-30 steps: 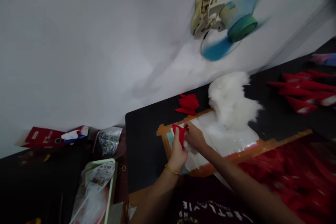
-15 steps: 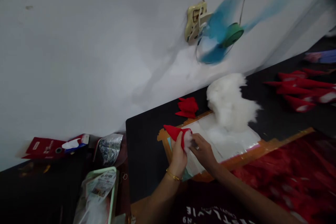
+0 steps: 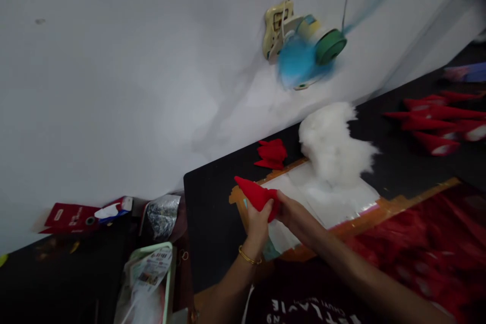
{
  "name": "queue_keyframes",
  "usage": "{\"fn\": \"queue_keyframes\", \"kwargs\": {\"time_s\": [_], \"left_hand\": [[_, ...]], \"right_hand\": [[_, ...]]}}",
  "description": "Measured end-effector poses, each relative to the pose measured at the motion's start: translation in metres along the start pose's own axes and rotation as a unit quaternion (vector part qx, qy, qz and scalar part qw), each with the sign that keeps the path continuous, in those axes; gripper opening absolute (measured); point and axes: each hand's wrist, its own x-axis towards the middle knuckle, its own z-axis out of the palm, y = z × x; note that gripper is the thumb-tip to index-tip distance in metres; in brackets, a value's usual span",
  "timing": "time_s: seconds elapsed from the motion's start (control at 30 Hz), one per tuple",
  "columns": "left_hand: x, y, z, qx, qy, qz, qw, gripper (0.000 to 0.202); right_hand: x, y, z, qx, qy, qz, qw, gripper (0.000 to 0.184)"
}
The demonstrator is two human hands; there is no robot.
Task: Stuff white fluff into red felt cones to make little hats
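My left hand (image 3: 258, 223), with a gold bangle at the wrist, grips a red felt cone (image 3: 253, 193) whose tip points up and left. My right hand (image 3: 296, 216) presses against the cone's open end, fingers closed at it. Both hands hover over a clear plastic sheet (image 3: 337, 197) taped with brown tape onto the black table (image 3: 212, 202). A heap of white stuffing (image 3: 332, 144) lies just beyond the sheet. A small stack of flat red felt pieces (image 3: 271, 154) sits left of the stuffing.
Several red cones (image 3: 436, 124) lie at the far right of the table. Red fabric (image 3: 429, 248) covers the near right. A wall fan (image 3: 304, 48) spins above. To the left are a red box (image 3: 72, 215), a shiny bag (image 3: 161, 212) and a green basket (image 3: 152, 278).
The cone has turned from upright and folded to lying with its tip up-left. The white stuffing seen at its mouth half a second ago is now hidden by my right hand.
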Motion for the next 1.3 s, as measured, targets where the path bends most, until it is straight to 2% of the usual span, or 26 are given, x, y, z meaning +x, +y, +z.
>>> {"fn": "queue_keyframes", "kwargs": {"time_s": [0.1,0.23,0.3,0.4,0.47,0.5,0.57,0.63,0.73,0.83,0.93,1.0,1.07,1.13,1.2,1.23,1.3], "left_hand": [[-0.004,-0.005,0.003,0.0,-0.011,-0.013,1.0,0.078],[-0.005,-0.005,0.006,-0.024,-0.012,-0.015,1.0,0.074],[-0.004,0.001,0.007,-0.03,0.006,0.007,1.0,0.073],[-0.003,0.012,0.013,-0.067,0.062,0.043,0.995,0.066],[-0.003,0.017,0.018,-0.108,0.089,0.034,0.99,0.057],[-0.002,0.018,0.02,-0.128,0.098,0.009,0.987,0.052],[0.0,0.018,0.023,-0.159,0.113,-0.066,0.979,0.042],[0.003,0.016,0.025,-0.179,0.115,-0.117,0.97,0.038],[0.006,0.013,0.022,-0.174,0.105,-0.089,0.975,0.041],[0.008,0.014,0.016,-0.132,0.047,-0.04,0.989,0.049],[0.011,0.021,0.008,-0.071,-0.007,0.071,0.995,0.066],[0.016,0.027,0.004,-0.049,-0.027,0.1,0.993,0.072],[0.023,0.031,0.0,-0.08,-0.028,0.045,0.995,0.064],[0.032,0.032,-0.003,-0.135,0.026,-0.037,0.99,0.051],[0.041,0.03,-0.007,-0.158,0.081,-0.109,0.978,0.041],[0.044,0.028,-0.009,-0.155,0.09,-0.139,0.974,0.04],[0.047,0.024,-0.013,-0.14,0.077,-0.173,0.972,0.042]], "right_hand": [[0.005,0.002,-0.001,-0.026,0.054,0.008,0.998,0.058],[0.012,0.008,-0.011,-0.121,0.107,-0.066,0.985,0.054],[0.014,0.008,-0.016,-0.229,0.146,-0.113,0.956,0.049],[0.016,0.008,-0.017,-0.38,0.179,-0.189,0.888,0.042],[0.015,0.009,-0.012,-0.418,0.178,-0.245,0.856,0.039],[0.014,0.01,-0.009,-0.416,0.17,-0.265,0.853,0.039],[0.012,0.011,-0.003,-0.383,0.147,-0.263,0.873,0.04],[0.01,0.012,0.0,-0.32,0.109,-0.217,0.916,0.042],[0.009,0.009,0.0,-0.167,0.045,-0.132,0.976,0.044],[0.012,0.005,0.0,-0.02,0.019,-0.073,0.997,0.053],[0.015,0.004,0.004,0.029,0.036,-0.03,0.998,0.062],[0.018,0.005,0.009,0.03,0.036,-0.015,0.999,0.065],[0.021,0.006,0.011,0.022,0.021,-0.014,0.999,0.065],[0.023,0.006,0.011,-0.018,0.01,-0.03,0.999,0.062],[0.021,0.005,0.005,-0.124,0.029,-0.083,0.988,0.055],[0.019,0.004,0.002,-0.195,0.05,-0.131,0.971,0.049],[0.014,0.005,-0.007,-0.332,0.072,-0.249,0.907,0.033]]}}
